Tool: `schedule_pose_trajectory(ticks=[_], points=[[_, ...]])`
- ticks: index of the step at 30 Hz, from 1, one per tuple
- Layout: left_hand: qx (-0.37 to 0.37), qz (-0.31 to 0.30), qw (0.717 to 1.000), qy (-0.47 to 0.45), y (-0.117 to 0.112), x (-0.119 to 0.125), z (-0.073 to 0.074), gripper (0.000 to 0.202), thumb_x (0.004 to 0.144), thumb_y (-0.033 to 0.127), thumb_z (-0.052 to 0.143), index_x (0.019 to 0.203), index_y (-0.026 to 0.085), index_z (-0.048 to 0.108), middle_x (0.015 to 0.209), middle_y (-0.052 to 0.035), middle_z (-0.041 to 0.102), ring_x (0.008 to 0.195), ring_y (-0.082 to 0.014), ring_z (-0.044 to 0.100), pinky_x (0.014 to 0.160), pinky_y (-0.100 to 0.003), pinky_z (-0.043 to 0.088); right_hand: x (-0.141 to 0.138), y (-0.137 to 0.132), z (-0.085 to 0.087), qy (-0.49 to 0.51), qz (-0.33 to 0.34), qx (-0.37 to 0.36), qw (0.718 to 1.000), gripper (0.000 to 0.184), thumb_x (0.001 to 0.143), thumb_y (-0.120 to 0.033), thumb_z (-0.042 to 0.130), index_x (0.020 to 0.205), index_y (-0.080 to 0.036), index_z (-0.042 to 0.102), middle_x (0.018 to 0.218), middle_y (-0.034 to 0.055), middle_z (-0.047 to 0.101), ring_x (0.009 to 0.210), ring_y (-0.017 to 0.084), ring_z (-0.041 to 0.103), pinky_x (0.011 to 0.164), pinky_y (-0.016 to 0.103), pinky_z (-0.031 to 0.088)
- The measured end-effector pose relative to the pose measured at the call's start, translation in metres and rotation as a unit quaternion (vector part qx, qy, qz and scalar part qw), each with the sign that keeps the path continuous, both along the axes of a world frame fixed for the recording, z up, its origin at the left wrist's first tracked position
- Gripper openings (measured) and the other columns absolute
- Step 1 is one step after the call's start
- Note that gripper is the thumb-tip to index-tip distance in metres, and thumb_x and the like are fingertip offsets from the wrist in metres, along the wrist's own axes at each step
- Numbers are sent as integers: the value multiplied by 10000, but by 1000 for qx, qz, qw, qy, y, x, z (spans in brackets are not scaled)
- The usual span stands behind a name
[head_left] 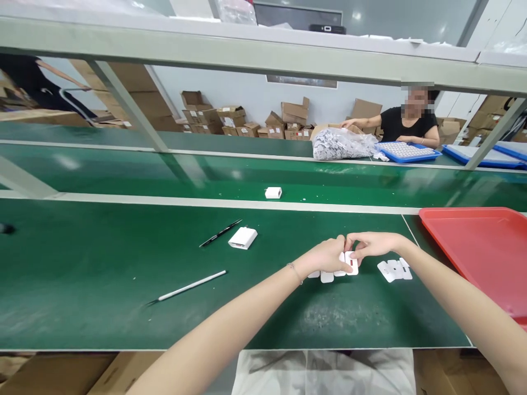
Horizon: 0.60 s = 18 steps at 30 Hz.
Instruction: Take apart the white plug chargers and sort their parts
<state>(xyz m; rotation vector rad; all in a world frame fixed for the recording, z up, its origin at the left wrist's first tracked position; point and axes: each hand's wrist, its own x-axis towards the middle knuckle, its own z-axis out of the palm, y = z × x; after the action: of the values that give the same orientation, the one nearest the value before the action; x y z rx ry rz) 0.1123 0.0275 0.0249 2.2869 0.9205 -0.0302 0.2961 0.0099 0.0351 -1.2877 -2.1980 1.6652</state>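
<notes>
Surroundings: the green bench mat (102, 285) carries a black pen (220, 233), a white rectangular housing (242, 238) just beside the pen's tip, and a thin white stick tool (191, 285) nearer the bench edge. All three lie well apart from the hands, on their left. A red tray (477, 247) lies at the right end of the bench. A small cluster of flat white pieces (394, 270) lies between the tray and the hands. On the green conveyor belt (123, 175) beyond the mat lies a single white adapter (273, 192). Across the belt, a co-worker in a black top (405, 126) reaches toward a clear bag of white parts (341, 144), next to a blue tray (407, 152). Stacked cardboard boxes (247, 120) line the back wall. A grey frame rail (247, 55) crosses the top of the view.

Hands: the left hand (325, 256) and the right hand (370, 244) meet fingertip to fingertip over the mat. Both are pinched together on a small white part with a red mark (351, 263), held just above the mat. The left hand partly covers a short row of white pieces (327, 276) lying beneath it. A thin bracelet (293, 269) circles the left wrist.
</notes>
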Motion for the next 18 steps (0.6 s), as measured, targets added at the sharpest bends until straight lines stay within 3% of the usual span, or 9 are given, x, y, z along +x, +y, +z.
schedule_pose_trajectory(ticks=[6,11,18], points=[[-24,6,1000,-7,2,0,-2,459,666,405,700,968,173,443,931,-64,622,805,-242,626,519,-247,377,2,4,-18,40,-22,6,999,186,838,-334,565,864,-190,450,844,-16,563,636,105,609,639,282,500],[-30,5,999,-14,1,0,-2,448,660,397,693,927,196,395,950,-58,631,783,-230,646,507,-247,392,-3,-6,-20,38,-67,59,995,131,832,-271,578,824,-190,475,856,-30,526,586,85,596,578,247,464],[-17,-4,1000,-24,6,1,-9,495,631,404,723,917,201,374,945,-66,627,832,-246,637,555,-249,409,-11,-13,-34,73,-137,100,983,223,812,-367,593,766,-191,464,814,-34,511,484,57,534,428,205,444]])
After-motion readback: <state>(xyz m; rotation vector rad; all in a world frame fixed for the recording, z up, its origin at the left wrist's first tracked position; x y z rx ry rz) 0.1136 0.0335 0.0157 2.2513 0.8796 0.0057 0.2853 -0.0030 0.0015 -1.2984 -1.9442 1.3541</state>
